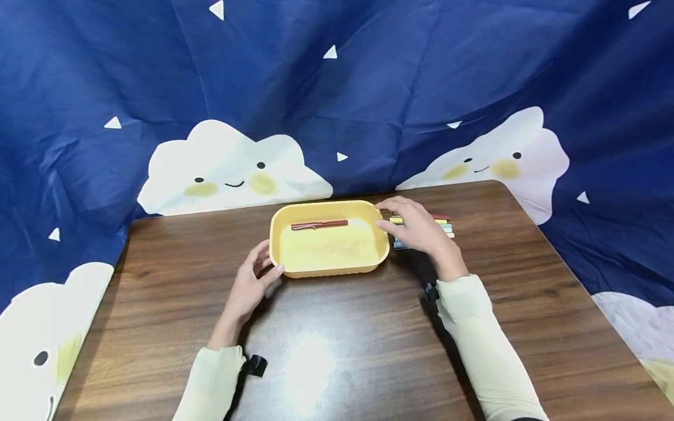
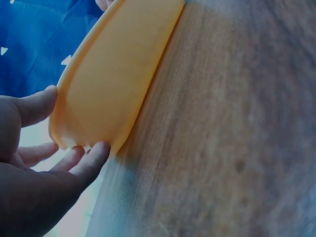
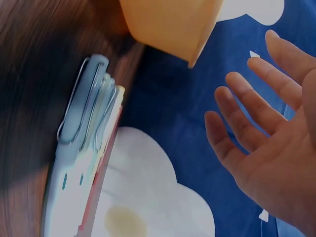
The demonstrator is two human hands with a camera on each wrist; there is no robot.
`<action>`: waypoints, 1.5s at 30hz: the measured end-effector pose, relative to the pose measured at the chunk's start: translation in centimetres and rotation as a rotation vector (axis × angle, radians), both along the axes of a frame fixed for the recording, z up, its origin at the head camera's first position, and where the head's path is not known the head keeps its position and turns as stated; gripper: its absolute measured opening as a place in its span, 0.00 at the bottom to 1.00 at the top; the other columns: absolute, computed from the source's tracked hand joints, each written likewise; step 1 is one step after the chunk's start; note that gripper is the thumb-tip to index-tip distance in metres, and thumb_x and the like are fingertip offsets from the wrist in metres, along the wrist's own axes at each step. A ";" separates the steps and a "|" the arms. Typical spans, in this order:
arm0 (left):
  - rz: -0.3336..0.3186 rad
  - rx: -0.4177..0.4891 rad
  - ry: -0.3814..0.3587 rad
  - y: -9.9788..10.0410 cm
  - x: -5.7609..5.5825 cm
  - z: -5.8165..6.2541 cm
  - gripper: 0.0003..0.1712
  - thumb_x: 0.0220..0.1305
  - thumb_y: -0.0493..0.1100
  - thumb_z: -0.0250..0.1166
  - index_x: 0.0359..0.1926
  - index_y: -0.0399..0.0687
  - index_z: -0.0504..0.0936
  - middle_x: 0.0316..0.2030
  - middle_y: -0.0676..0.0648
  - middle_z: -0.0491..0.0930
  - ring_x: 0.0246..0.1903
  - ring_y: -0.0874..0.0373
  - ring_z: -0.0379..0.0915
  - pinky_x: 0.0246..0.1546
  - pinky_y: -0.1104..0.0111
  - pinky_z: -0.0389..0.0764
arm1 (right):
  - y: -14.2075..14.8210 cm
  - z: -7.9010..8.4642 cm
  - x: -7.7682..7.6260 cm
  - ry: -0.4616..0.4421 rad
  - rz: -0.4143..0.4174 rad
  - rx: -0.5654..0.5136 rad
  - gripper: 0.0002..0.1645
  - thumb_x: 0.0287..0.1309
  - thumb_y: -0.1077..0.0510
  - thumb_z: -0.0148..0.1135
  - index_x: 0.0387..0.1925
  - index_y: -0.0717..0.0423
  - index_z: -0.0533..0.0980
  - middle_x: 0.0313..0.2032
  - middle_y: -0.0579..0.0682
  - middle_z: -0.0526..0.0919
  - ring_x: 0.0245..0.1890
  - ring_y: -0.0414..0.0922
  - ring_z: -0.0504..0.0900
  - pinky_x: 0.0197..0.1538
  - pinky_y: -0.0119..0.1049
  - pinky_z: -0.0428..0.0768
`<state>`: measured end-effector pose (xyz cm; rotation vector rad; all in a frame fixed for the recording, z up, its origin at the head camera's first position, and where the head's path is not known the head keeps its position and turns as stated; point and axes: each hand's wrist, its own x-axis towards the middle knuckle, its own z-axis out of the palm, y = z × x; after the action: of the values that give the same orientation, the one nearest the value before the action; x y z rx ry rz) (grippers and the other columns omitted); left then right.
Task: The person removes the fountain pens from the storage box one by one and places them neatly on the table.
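A yellow plastic tray (image 1: 327,271) with rounded corners stands on the table. One dark red pen (image 1: 319,224) with a wire clip lies inside it, toward the back. My left hand (image 1: 253,282) holds the tray's near left corner, thumb at the rim and bent fingers against the outer wall; the left wrist view also shows this hand (image 2: 44,168). At the tray's right end is my right hand (image 1: 416,227), fingers spread with nothing in them; in the right wrist view this hand (image 3: 266,133) appears apart from the tray. Several pens (image 3: 79,128) lie side by side below it.
The brown wooden table (image 1: 347,327) carries the tray and the row of pens, which sits just right of the tray, partly behind my right hand. A blue cloth (image 1: 368,88) with white clouds hangs behind the table and down its sides.
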<state>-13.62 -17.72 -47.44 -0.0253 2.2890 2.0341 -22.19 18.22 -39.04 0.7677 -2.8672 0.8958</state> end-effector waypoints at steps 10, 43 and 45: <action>-0.013 0.030 0.005 0.1 0.0 0.4 0.38 0.68 0.36 0.67 0.75 0.44 0.62 0.66 0.37 0.68 0.65 0.43 0.66 0.53 0.75 0.72 | -2.2 0.1 -0.7 -0.030 0.047 0.097 0.28 0.68 0.50 0.65 0.62 0.63 0.77 0.59 0.61 0.79 0.59 0.58 0.76 0.63 0.53 0.70; -0.016 0.032 0.008 -0.1 0.0 0.2 0.38 0.69 0.35 0.67 0.75 0.43 0.62 0.66 0.36 0.68 0.64 0.44 0.66 0.52 0.76 0.73 | -10.7 -0.4 -3.7 -0.153 0.091 0.081 0.31 0.63 0.43 0.70 0.59 0.58 0.79 0.56 0.53 0.83 0.59 0.49 0.77 0.63 0.42 0.72; -0.016 0.029 0.007 -0.1 0.0 0.2 0.38 0.68 0.35 0.67 0.75 0.43 0.62 0.65 0.37 0.69 0.64 0.44 0.66 0.52 0.76 0.72 | -11.1 -0.6 -3.8 -0.164 0.070 0.085 0.31 0.62 0.42 0.70 0.59 0.57 0.79 0.57 0.53 0.83 0.60 0.49 0.77 0.63 0.42 0.72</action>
<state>-13.66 -17.80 -47.21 0.0019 2.2559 2.0632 -25.95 7.08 -39.64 0.8443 -3.0564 0.8900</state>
